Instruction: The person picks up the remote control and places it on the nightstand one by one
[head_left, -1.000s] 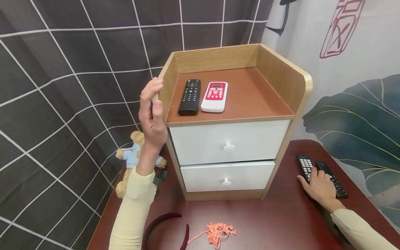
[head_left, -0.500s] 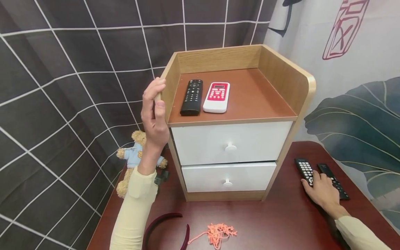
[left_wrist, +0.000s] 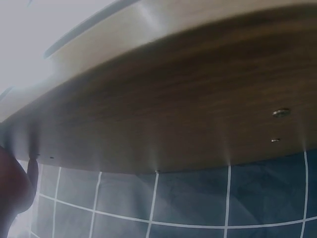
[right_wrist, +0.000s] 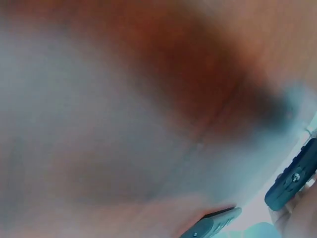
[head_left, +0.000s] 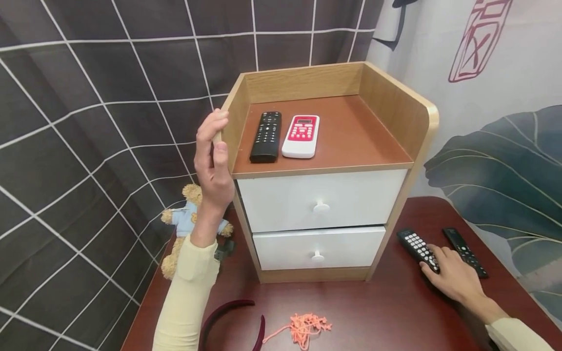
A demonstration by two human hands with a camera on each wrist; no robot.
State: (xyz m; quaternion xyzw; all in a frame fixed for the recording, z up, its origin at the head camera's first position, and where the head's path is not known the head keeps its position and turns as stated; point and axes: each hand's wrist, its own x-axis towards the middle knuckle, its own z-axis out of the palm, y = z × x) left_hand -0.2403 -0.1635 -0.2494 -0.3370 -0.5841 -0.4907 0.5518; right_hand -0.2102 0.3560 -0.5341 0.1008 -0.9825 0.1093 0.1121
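Swung leftward toward the cabinet (head_left: 322,187) since the earlier frame: the keypad remote (head_left: 414,247) at our R hand (head_left: 456,275), on the R side of the worktop (head_left: 386,312).

Far L, a teddy bear (head_left: 186,219) is part hidden by our L sleeve (head_left: 182,307). Next, our L hand (head_left: 213,161) grips the cabinet's L side panel, fingers bent over the edge, thumb close by, nothing else in it. Up top, a black remote (head_left: 266,137) & a red-and-white remote (head_left: 301,137) lie side by side, apart; below, in front, a dark red headband (head_left: 231,305) & tangled orange cord (head_left: 305,329). At R, our R hand is partly closed, thumb & fingers pinching the keypad remote's near end; whether it's clear of the worktop we can't tell, R wrist view being mostly blur. Just beside, a slim black remote (head_left: 464,251).

Risks, as we judge it: w/ only one end pinched, the keypad remote could pivot or slip if the hold is loose; our R knuckles could nudge the slim one; an uneven L-hand pull could tip the cabinet, sliding the pair up top.
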